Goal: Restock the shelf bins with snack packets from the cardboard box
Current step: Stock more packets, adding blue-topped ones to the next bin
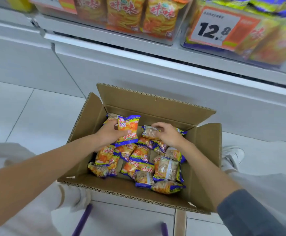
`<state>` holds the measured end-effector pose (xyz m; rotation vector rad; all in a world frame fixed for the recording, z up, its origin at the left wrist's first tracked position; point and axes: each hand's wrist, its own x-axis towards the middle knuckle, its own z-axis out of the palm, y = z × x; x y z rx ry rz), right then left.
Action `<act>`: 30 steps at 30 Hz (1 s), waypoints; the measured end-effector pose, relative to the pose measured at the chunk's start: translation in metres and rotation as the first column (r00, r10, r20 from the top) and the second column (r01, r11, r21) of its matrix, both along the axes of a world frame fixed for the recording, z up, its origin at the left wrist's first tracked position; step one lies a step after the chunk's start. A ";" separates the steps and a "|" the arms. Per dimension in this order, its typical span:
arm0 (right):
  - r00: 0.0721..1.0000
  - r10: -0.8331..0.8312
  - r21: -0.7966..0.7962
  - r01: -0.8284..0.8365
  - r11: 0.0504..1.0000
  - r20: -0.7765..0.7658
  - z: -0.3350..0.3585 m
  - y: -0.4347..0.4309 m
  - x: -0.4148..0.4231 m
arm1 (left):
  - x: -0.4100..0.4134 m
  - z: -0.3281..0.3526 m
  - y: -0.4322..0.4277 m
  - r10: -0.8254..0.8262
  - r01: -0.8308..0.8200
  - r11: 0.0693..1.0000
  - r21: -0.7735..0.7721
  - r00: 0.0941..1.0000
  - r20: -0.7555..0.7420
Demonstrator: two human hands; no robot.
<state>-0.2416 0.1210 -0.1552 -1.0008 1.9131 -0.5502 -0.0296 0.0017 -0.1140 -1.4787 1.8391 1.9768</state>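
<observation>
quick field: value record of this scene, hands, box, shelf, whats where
setting: shop aisle, cardboard box open on the tiled floor below the shelf bins
left: left hand grips a raised packet, front showing
right: right hand pinches a pale packet, back side up
box contents: loose packets in a scattered layer, bare cardboard between some
shelf: bins hold similar packets; price tag reads 12.8
task state: both hands inside the box
</observation>
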 end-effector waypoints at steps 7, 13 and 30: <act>0.907 0.339 0.182 -0.300 0.936 -0.250 -0.066 -0.006 0.013 | 0.025 -0.012 -0.003 0.060 -0.060 0.998 -0.002 0.998 0.031; 0.883 0.222 0.011 -0.239 0.971 -0.414 -0.060 -0.014 0.019 | 0.021 -0.012 -0.006 0.083 -0.083 0.996 -0.013 0.997 0.001; 0.878 -0.360 -0.302 0.452 0.839 0.316 0.135 0.022 0.019 | -0.018 0.078 0.034 0.145 -0.153 0.988 -0.031 0.973 -0.180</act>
